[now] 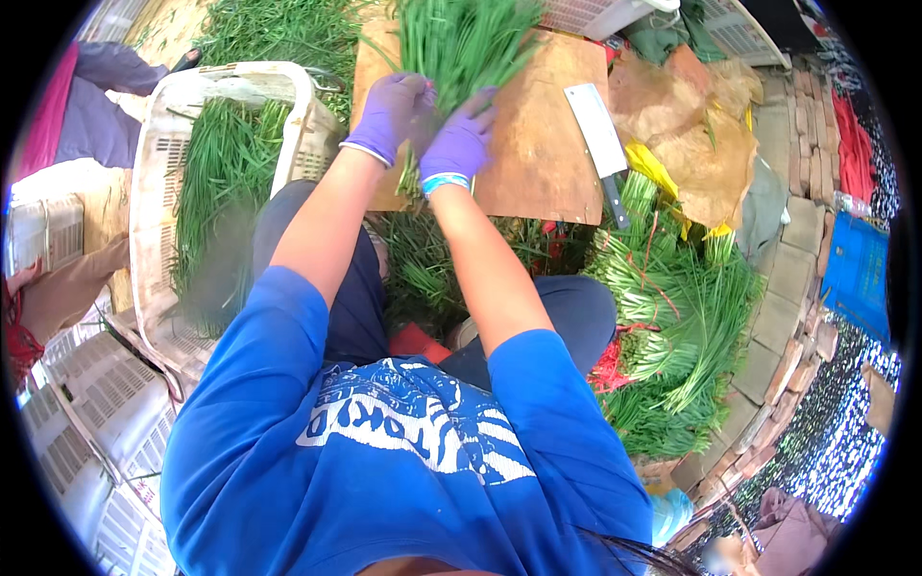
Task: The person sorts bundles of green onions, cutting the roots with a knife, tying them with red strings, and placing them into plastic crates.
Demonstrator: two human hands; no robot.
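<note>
Both my hands wear purple gloves and are closed round a bunch of long green chives [467, 48] above a wooden board [543, 158]. My left hand [394, 113] grips the bunch from its left side, and my right hand [463, 139] holds it from the right; its fingertips are slightly blurred. The leaves fan out toward the far edge, while the stem ends show between my wrists. On the board's right side lies a cleaver [597, 130], its black handle pointing toward me over the near edge.
A white plastic crate [154, 192] with loose chives stands left of my knees. Tied chive bundles [682, 317] with red strings are heaped at right, below crumpled brown sheeting [706, 125]. More chives [279, 38] cover the far left ground. Another person's leg [101, 106] shows beyond the crate.
</note>
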